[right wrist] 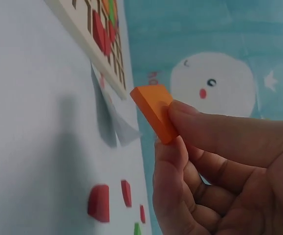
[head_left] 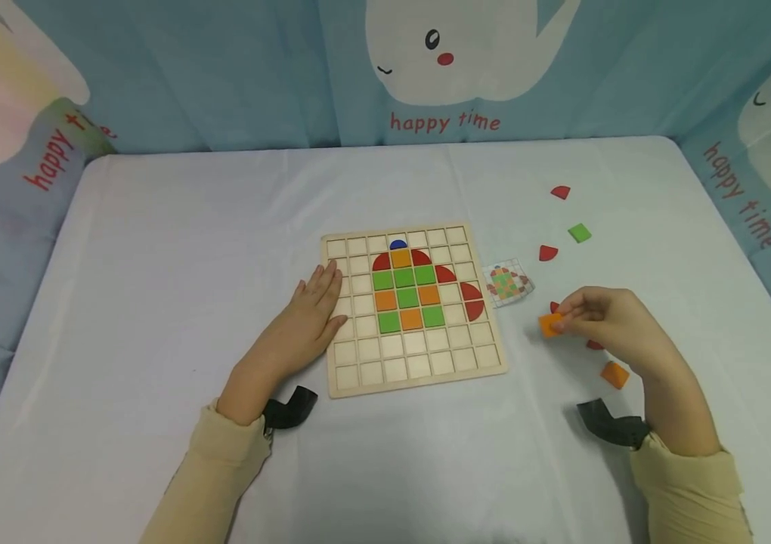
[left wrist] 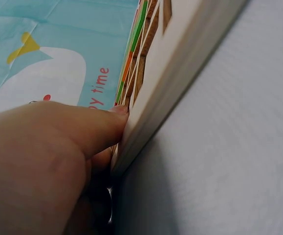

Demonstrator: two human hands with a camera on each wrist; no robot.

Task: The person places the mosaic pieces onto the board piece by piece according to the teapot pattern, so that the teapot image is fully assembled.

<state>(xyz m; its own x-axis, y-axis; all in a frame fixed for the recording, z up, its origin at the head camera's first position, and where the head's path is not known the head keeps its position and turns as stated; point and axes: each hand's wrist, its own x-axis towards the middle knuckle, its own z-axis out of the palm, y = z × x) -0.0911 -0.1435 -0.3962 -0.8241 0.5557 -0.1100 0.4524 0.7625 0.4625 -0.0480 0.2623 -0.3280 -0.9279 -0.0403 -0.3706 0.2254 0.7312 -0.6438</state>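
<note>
- Along the left, a blue backdrop (head_left: 188, 75) with white cartoon animals and red "happy time" lettering borders the white-covered counter (head_left: 154, 249); it runs on behind and round to the right.
- Your left sleeve (head_left: 212, 472), beige, leads to your left hand (head_left: 300, 325), whose fingers lie stretched out on the left edge of the wooden grid board (head_left: 395, 370), thumb spread aside, gripping no piece. A black wrist piece (head_left: 293, 408) sits beside that wrist.
- Inside the grid, a blue half-round (head_left: 397, 245) tops the pattern, above an orange square (head_left: 400, 258) with red quarter-rounds (head_left: 382, 262) on both sides. Below run three green squares (head_left: 404, 276), then orange, green, orange, then green, orange, green.
- Farther right on the board, one red quarter-round is beside the all-green row, and two more meet near the right edge.
- Just beside that edge you have a pattern card (head_left: 508, 282), one corner curling up.
- Next, loose red pieces (head_left: 548, 253) and a green tile (head_left: 579, 233) lie scattered on the counter; two of the reds are partly hidden by your right hand (head_left: 606, 325).
- That hand pinches an orange tile (head_left: 550, 326) between thumb and fingertips, off the counter.
- Nearer you, another orange tile (head_left: 614, 375) lies under your right wrist.
</note>
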